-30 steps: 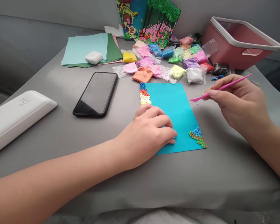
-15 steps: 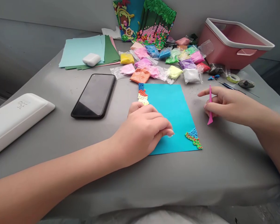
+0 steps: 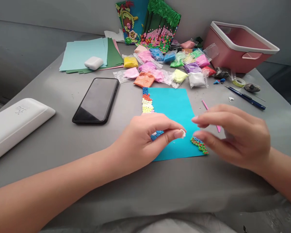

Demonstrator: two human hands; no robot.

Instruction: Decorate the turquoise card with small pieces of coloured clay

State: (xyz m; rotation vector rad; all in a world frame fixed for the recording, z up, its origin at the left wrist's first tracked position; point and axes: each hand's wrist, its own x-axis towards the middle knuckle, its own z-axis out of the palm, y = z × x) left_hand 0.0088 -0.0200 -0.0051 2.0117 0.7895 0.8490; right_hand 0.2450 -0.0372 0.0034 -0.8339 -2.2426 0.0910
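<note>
Where the right hand moves it blurs, so its grip is hard to read: the pink stick shows only above the fingers and its lower end is hidden behind them, thumb and forefinger reaching toward the left hand. Whether those fingers close on the stick I cannot tell. The left hand covers the near left part of the blue sheet, hiding part of the bead strip along that edge; its thumb and forefinger pinch a small white bit over the sheet.

On the grey table lie a white case, cut off at the left edge, a pink bin, a stack of paper with a small white box on it, a black phone, a heap of coloured clay bags just beyond the sheet, and a dark blue tool to the right. A patch of green and red beads sits at the sheet's near right corner, just below the right fingertips.

Half a second earlier the right hand lay off to the right of the sheet with the stick upright in its fingers; now it has come in over the sheet's right edge, and the left hand has lifted from flat to a pinch.
</note>
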